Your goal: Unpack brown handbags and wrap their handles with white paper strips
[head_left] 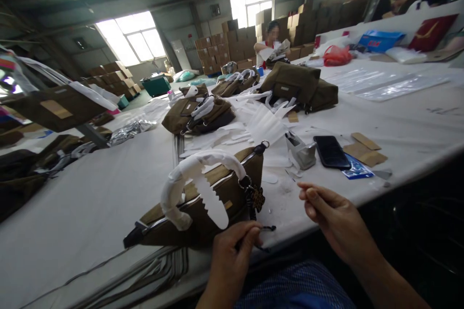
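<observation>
On a long white table [90,212], a brown bag [232,198] lies at the near edge, its handle [203,161] already wrapped in white paper, its tag [256,198] apparently bare. The left hand [228,260] pinches the bag's black cord [268,228]; the right hand [333,217] hovers beside it, fingers loosely spread, empty.

A long white worktop [108,193] carried a brown bag [203,203] at its near edge. Near it lay a black phone [331,151], a grey tape holder [303,153] and brown card tags [366,150]. Farther back lay more brown bags [197,115], white paper strips [261,125] and clear plastic sheets [391,84].
</observation>
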`<state>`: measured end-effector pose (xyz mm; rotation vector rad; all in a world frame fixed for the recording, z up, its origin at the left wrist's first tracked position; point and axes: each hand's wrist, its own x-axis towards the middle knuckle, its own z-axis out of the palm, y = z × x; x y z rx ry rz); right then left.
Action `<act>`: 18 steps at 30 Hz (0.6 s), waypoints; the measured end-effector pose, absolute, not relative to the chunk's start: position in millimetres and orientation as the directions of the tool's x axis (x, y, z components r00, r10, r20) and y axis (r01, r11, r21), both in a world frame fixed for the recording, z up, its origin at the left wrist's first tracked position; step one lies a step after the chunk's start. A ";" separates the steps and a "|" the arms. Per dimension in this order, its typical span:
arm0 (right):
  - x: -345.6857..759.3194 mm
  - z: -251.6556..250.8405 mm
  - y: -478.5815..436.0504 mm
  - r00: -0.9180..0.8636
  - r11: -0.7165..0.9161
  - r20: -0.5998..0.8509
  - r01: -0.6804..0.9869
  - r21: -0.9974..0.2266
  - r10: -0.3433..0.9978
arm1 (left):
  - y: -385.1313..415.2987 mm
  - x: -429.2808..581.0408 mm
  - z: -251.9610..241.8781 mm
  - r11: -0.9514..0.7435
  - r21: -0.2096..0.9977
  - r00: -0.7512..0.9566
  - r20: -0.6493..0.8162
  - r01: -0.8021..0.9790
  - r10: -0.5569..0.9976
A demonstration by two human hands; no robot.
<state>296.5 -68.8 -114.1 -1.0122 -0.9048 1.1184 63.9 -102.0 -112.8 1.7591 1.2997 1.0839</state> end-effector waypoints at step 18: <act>278.4 -115.5 -37.2 -0.050 0.601 0.636 0.388 -0.698 0.770 | -90.9 62.7 -96.9 -0.443 0.503 0.034 0.632 0.742 0.775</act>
